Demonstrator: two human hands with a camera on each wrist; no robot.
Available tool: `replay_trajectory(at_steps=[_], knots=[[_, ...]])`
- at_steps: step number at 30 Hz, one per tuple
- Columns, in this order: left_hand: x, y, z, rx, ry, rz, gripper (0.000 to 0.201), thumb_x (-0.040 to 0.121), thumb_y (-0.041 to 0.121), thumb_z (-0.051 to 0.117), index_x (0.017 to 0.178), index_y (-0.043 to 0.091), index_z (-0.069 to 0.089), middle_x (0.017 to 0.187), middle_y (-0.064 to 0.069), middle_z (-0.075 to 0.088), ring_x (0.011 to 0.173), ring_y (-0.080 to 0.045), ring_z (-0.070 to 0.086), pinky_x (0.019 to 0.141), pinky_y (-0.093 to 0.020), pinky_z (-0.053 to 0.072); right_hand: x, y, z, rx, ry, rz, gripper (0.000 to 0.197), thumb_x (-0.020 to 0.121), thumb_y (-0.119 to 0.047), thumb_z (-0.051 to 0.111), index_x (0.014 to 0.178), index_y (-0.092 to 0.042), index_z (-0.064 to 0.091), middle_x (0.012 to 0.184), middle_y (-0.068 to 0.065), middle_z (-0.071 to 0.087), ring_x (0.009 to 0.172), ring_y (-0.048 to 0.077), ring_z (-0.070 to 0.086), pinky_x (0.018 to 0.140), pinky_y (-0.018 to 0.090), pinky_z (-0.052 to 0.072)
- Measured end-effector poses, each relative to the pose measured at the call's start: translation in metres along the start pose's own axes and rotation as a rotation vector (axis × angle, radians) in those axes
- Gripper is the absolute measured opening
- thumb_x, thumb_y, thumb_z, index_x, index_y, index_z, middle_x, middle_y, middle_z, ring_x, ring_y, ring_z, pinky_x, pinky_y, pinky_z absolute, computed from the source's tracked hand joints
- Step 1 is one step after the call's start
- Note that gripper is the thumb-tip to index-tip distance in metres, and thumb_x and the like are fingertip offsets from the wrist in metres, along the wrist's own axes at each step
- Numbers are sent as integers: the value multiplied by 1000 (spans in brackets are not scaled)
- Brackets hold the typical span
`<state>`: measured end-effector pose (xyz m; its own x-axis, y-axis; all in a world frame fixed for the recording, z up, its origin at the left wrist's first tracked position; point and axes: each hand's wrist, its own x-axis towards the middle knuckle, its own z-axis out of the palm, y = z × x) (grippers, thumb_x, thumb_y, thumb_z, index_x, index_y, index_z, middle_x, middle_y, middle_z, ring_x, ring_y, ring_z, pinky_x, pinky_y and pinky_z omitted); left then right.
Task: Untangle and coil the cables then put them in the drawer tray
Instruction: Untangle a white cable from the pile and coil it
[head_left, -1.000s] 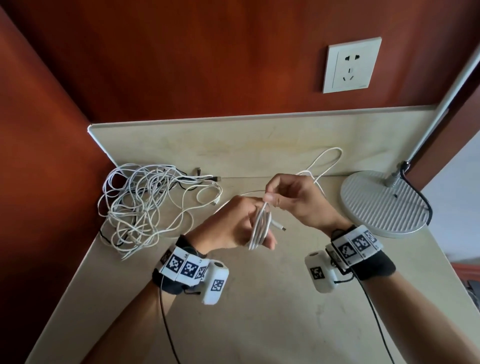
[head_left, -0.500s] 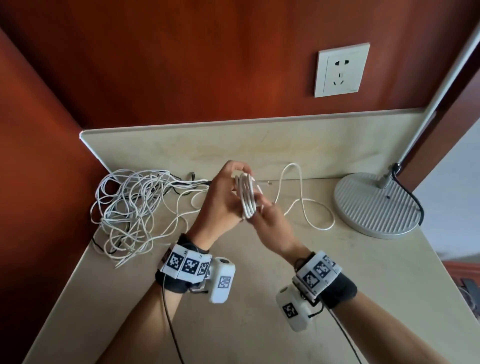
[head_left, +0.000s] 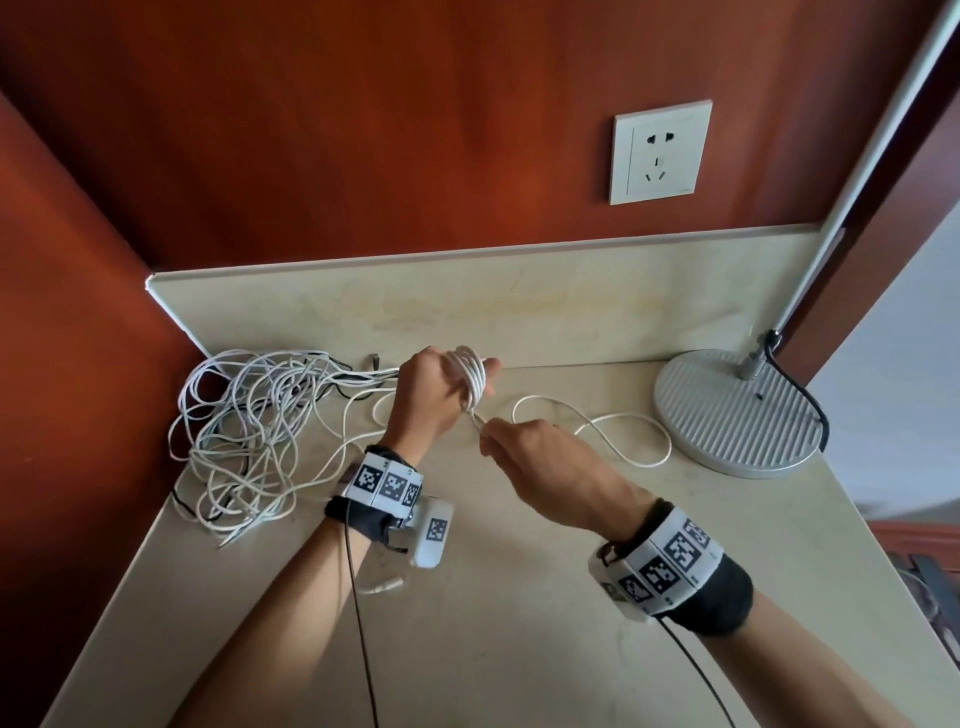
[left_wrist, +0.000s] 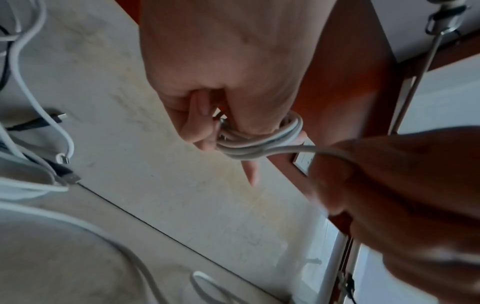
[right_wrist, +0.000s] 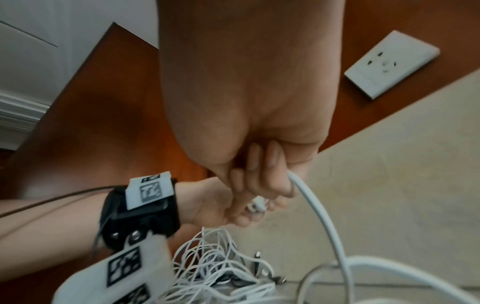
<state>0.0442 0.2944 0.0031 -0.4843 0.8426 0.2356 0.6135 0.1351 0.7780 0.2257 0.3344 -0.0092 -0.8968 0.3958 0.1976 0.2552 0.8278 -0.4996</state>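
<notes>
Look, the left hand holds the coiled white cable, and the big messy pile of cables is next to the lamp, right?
Not quite. The left hand does hold the coiled white cable, but the messy pile of cables lies in the far-left corner, across the counter from the lamp. The head view shows it.

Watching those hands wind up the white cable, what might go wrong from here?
Three things, as guesses:
1. The coil sits wound round the left hand; if that grip loosens, the loops may spring apart.
2. The loose tail that the right hand pinches lies in curves on the counter and might kink or knot as it is drawn in.
3. The tangled pile lies close by; a strand may get caught up.
</notes>
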Motion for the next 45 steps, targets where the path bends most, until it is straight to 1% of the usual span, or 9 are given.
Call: replay_trajectory(at_steps=[4,7,10,16,24,30,37,42,45], knots=[[1,-11,8,143,-116,6,50,82,58,71,60,13,71,54,0,66,51,-4,59,54,-24,43,2,5,-29,-231,92,-116,30,105,-46,54,89,-22,62,75,2,66,69,34,62,57,33,35],[-7,-5,15,258,-407,-2,31,80,31,55,56,15,67,65,-5,70,58,-13,60,60,-28,40,6,11,-48,-237,157,-157,33,91,-54,70,77,-25,69,66,-7,66,57,22,59,52,24,24],[-17,4,14,217,-559,2,36,69,49,57,70,16,70,73,2,73,68,-9,66,59,-31,47,10,17,-60,-11,102,-109,39,76,-60,82,71,-25,66,59,-9,59,52,11,46,50,25,28],[-30,31,4,40,-729,29,20,78,7,85,69,16,70,57,16,67,61,2,65,59,-18,48,17,28,-60,781,-91,2,35,75,-26,89,84,-4,63,69,13,64,64,14,56,61,26,43],[-41,35,-5,-348,-564,52,34,74,20,84,99,16,61,65,-9,68,68,-44,70,70,-69,54,18,31,-44,1095,94,37,20,89,-1,74,80,-2,56,62,-5,57,50,4,40,49,15,33],[-41,45,-7,-347,-553,66,39,77,13,80,108,8,56,69,-11,74,69,-18,73,69,-30,52,17,28,-38,1145,216,76,38,91,-18,77,77,6,50,62,13,47,47,12,31,44,26,23],[-37,38,0,-391,-432,223,77,72,87,58,113,23,69,83,-4,75,73,-10,64,69,-22,43,18,17,-36,645,450,22,29,105,-23,59,83,-4,58,65,-9,57,55,7,47,55,22,38],[-31,21,2,-442,-311,236,51,100,30,40,105,-7,75,124,11,61,101,-5,62,90,-20,46,18,23,-23,576,494,8,9,108,-9,50,103,-7,58,80,-1,60,65,18,51,59,33,41],[-22,19,-1,-607,-205,150,38,108,2,42,108,11,79,137,10,60,118,-8,58,99,-27,43,15,25,-9,646,398,95,9,109,-18,49,106,-11,46,71,-6,54,55,23,40,52,38,35]])
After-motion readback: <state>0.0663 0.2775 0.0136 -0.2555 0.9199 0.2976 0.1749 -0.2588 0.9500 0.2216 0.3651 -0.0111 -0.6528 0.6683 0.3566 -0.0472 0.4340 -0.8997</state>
